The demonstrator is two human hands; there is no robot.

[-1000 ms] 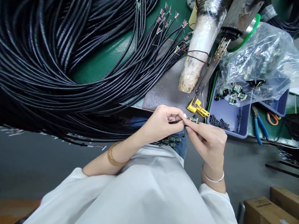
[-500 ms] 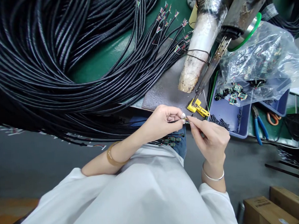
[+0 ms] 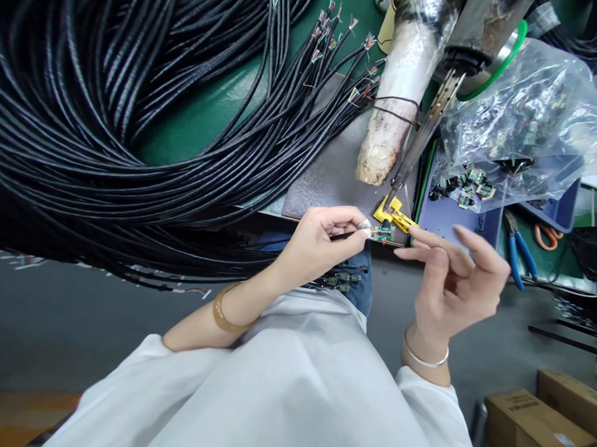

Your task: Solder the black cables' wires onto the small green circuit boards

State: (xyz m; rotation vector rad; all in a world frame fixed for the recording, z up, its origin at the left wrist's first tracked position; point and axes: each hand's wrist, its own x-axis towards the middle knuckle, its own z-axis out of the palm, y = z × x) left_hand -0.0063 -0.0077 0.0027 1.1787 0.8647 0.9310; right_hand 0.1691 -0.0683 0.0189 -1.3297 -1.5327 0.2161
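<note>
Pinched in the fingertips of my left hand (image 3: 336,235) is the end of a black cable (image 3: 274,242). A small green circuit board (image 3: 383,233) sticks out just right of those fingertips, at the cable's wire end. My right hand (image 3: 454,275) is apart from the board, to its right, with its fingers spread and nothing held. Just above the board, a yellow fixture (image 3: 395,214) sits at the table edge, below the thin metal tip of a soldering tool (image 3: 426,127). A white wrapped tube (image 3: 390,105) slants beside the tool.
Many black cables (image 3: 176,183) cover the left and middle of the green table (image 3: 208,121). To the right are a blue tray (image 3: 479,231) with small boards, a plastic bag (image 3: 533,118), blue-handled pliers (image 3: 520,255) and orange-handled scissors (image 3: 547,236). Cardboard boxes (image 3: 534,424) stand lower right.
My right hand has let go beside my left fingertips, moved right and opened. The green board now shows at my left fingertips, which have barely moved.
</note>
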